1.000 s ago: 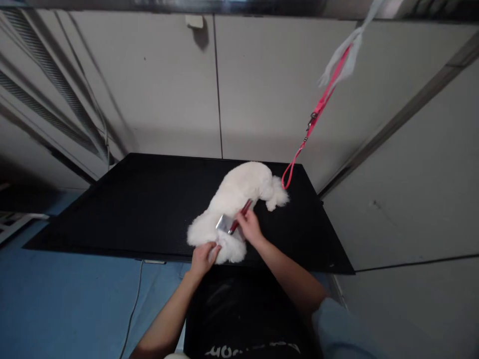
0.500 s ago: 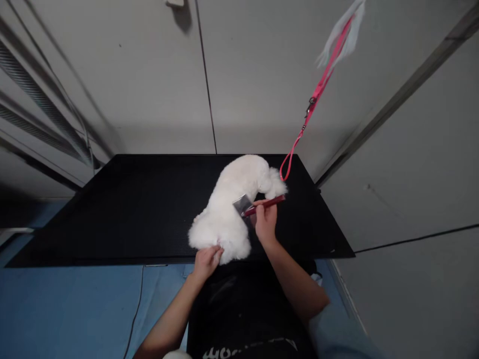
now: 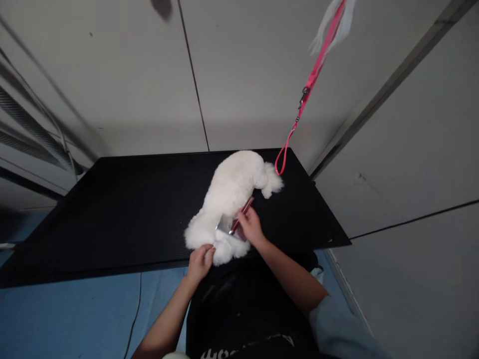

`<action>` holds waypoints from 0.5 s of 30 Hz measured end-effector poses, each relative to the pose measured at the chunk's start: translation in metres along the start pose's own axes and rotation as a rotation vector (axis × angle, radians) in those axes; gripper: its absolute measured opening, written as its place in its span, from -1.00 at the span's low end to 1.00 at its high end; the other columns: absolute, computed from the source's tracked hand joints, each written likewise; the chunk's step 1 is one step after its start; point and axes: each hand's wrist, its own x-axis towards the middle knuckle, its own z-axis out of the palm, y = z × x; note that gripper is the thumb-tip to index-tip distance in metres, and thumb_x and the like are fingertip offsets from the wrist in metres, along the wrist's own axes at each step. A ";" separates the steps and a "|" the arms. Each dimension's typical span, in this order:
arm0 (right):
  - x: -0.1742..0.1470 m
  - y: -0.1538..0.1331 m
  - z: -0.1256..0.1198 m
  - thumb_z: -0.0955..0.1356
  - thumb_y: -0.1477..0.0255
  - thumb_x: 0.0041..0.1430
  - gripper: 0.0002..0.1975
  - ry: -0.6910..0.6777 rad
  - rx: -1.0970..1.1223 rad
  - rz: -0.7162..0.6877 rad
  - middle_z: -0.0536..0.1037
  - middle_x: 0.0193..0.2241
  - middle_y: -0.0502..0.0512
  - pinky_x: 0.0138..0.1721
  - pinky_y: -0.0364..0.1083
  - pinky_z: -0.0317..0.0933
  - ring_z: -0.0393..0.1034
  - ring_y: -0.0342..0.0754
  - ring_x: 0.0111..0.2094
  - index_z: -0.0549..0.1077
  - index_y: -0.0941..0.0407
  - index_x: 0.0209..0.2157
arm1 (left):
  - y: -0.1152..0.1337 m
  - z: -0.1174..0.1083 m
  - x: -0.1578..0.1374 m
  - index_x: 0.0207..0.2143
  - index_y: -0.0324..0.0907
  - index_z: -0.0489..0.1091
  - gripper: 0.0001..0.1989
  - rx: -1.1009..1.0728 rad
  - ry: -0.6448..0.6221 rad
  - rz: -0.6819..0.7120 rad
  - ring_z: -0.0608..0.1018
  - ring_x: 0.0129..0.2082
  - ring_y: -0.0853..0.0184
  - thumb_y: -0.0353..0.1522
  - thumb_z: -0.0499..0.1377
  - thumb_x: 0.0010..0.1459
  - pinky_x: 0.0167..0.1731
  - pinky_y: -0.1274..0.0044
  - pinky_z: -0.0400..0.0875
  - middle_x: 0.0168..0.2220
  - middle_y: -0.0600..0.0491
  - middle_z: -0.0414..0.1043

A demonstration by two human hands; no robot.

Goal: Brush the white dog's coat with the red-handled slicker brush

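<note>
A white, fluffy dog (image 3: 232, 182) is on the black grooming table (image 3: 138, 204), its body curving from the near edge toward the far right. My right hand (image 3: 251, 227) is closed around the dark red handle of a slicker brush (image 3: 225, 224). The brush's flat metal head lies against the fur near the dog's near end. At that same end my left hand (image 3: 200, 260) pinches a bit of fur between thumb and fingers. Fur and the brush hide the bristles.
A pink leash (image 3: 310, 85) hangs at the right, its loop close to the dog's far end. Grey ribbed hoses (image 3: 35, 134) run along the left. Behind the table stands a pale panelled wall (image 3: 149, 99). A cable (image 3: 135, 311) lies on the blue floor (image 3: 86, 311).
My right hand has brought the brush nearer and to the left, down the dog toward my left hand, and its handle now points more upward. The left hand keeps its pinch. The view has shifted slightly.
</note>
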 end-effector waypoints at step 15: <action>0.007 0.021 -0.017 0.39 0.24 0.02 -0.71 0.026 0.198 0.025 0.52 -0.42 -0.03 -0.29 -0.06 0.34 0.43 -0.08 -0.41 0.32 0.06 -0.25 | -0.021 -0.028 0.022 -0.31 -0.19 0.44 -0.83 0.043 -0.099 -0.133 0.61 -0.41 0.24 -0.40 0.09 0.06 -0.41 0.48 0.47 -0.38 -0.03 0.58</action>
